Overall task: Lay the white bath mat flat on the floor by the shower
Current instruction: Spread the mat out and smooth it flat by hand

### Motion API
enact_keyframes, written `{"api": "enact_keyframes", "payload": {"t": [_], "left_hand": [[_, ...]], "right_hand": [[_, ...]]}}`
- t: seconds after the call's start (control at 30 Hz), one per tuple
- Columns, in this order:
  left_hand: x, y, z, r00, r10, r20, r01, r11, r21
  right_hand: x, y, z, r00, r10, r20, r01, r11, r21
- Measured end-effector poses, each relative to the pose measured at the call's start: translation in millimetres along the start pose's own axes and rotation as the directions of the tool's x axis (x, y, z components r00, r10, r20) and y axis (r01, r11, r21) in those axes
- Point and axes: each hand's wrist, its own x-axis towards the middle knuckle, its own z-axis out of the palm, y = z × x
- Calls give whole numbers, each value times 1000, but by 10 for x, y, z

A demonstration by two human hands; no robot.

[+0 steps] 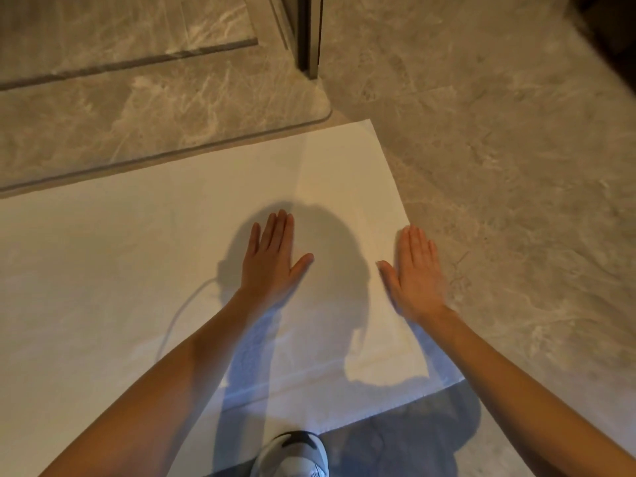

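Pressing flat, open-fingered left hand [272, 259] and right hand [414, 273] grip nothing on the soft, light white bath mat [137, 256]; lift by its corners.

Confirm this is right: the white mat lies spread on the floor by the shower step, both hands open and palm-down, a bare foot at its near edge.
Wrong on one point: the foot wears a shoe, white and dark. The rest holds in the head view: the mat lies spread by the step, left hand and right hand open, palms down.
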Motion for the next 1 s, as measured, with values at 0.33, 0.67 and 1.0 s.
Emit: {"api": "enact_keyframes", "payload": {"t": [0.33, 0.67, 1.0], "left_hand": [[-616, -366, 46, 990, -135, -33, 136, 991, 14], [-1124, -959, 27, 961, -274, -40, 274, 962, -5], [-1576, -1557, 56, 872, -489, -40, 487, 872, -34]], "right_hand": [[-98, -1209, 183, 917, -400, 14, 398, 916, 50], [304, -2174, 283, 852, -511, 112, 514, 858, -3], [418, -1224, 219, 962, -271, 42, 272, 962, -17]]}}
